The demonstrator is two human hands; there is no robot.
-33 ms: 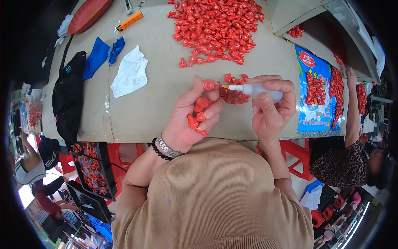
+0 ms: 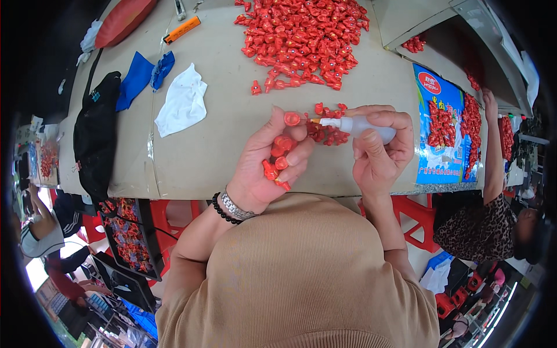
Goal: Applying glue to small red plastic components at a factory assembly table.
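Note:
Several small red plastic pieces lie in my left hand, its fingers curled around them. Between thumb and fingertip it pinches one red piece, a round hollow end facing up. My right hand grips a translucent white squeeze bottle, tipped sideways. The bottle's thin nozzle points left and its tip is at or very near the pinched piece; I cannot tell if they touch. Just behind the nozzle, a small cluster of red pieces rests on the table, partly hidden by my hands.
A large pile of red pieces covers the table's far middle. To the left lie a white cloth, blue cloth, black bag and orange box-like stick. On the right, a blue printed sheet bears more pieces; another person's arm reaches there.

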